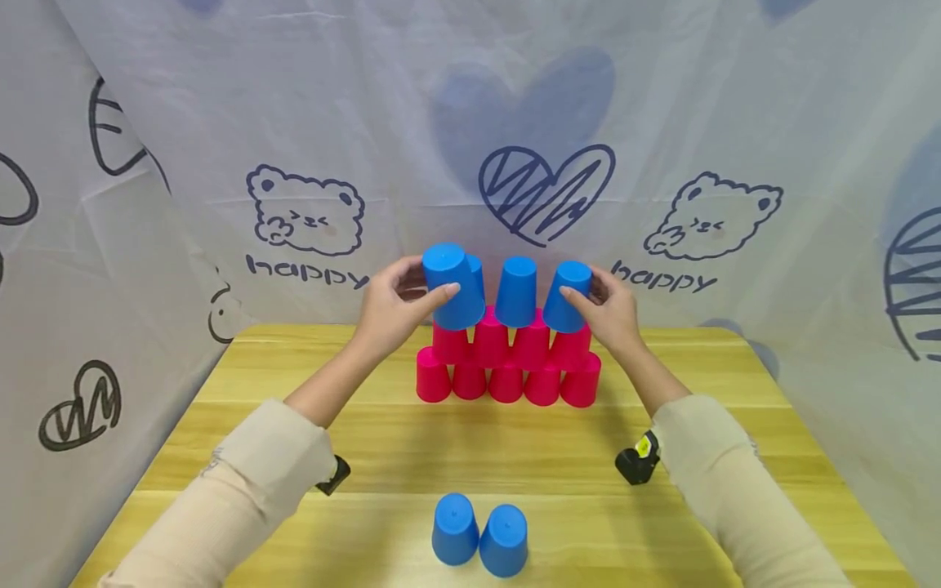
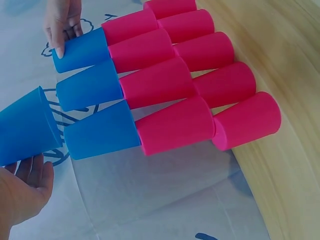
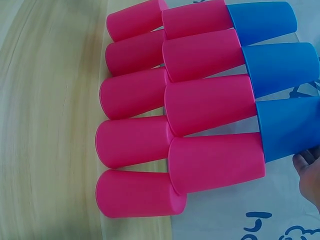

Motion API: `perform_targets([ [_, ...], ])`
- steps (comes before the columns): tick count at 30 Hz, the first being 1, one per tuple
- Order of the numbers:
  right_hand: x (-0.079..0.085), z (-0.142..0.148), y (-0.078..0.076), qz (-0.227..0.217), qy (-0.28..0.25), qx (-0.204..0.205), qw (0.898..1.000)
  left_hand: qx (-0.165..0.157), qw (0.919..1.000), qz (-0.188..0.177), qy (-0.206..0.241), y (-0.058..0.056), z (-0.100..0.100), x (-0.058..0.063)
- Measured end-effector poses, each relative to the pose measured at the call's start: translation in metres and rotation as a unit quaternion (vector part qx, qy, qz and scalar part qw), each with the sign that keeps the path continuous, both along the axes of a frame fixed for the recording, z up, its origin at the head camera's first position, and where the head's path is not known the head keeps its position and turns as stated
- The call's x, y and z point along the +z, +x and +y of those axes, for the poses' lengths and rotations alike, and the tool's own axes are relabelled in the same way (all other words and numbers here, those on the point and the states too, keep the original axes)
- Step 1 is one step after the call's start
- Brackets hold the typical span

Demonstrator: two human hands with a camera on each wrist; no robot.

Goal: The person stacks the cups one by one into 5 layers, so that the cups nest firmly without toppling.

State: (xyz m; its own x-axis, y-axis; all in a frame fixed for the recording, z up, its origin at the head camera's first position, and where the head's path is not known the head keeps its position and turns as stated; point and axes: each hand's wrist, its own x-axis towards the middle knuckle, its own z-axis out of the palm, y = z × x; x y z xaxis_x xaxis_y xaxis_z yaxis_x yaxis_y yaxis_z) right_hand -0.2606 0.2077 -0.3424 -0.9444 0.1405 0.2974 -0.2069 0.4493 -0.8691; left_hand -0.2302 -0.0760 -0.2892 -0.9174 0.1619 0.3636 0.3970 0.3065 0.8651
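An upside-down blue cup (image 1: 453, 296) is held between the thumb and fingers of my left hand (image 1: 394, 304). In the left wrist view this held cup (image 2: 26, 127) is just apart from the left cup (image 2: 102, 131) of a blue row. That row of three stands on stacked pink-red cups (image 1: 506, 382), with its middle cup (image 1: 517, 292) untouched. My right hand (image 1: 612, 310) grips the right blue cup (image 1: 567, 297), thumb in front and fingers behind. Its rim meets the pink-red cup (image 3: 216, 161) below it. In the head view, the held cup partly hides the left cup of the row.
Two more upside-down blue cups (image 1: 455, 529) stand side by side near the front of the wooden table (image 1: 382, 457). A white curtain (image 1: 412, 106) with drawn bears and hearts hangs behind the stack. Black wrist devices (image 1: 638, 459) show beside both sleeves.
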Motion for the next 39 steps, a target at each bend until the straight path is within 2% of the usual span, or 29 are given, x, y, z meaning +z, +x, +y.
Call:
perform_targets([
  [9,-0.002,0.006,0.003,-0.007,0.004,0.005,1.0,0.012,0.9999,0.008,0.005,-0.005,0.004,0.014],
  [17,-0.005,0.016,0.017,0.023,-0.004,-0.016,1.0,0.025,0.9995,0.019,0.007,-0.01,0.006,0.026],
  [27,-0.01,0.031,0.035,0.062,0.029,-0.001,0.998,0.033,0.9992,0.02,-0.004,-0.014,0.014,0.032],
  [34,-0.016,0.029,0.052,0.058,0.039,0.011,0.998,0.055,0.9983,0.019,0.003,-0.025,0.024,0.039],
  [39,-0.021,0.025,0.063,0.038,0.034,0.03,0.998,0.066,0.9977,0.013,0.003,-0.03,0.028,0.04],
])
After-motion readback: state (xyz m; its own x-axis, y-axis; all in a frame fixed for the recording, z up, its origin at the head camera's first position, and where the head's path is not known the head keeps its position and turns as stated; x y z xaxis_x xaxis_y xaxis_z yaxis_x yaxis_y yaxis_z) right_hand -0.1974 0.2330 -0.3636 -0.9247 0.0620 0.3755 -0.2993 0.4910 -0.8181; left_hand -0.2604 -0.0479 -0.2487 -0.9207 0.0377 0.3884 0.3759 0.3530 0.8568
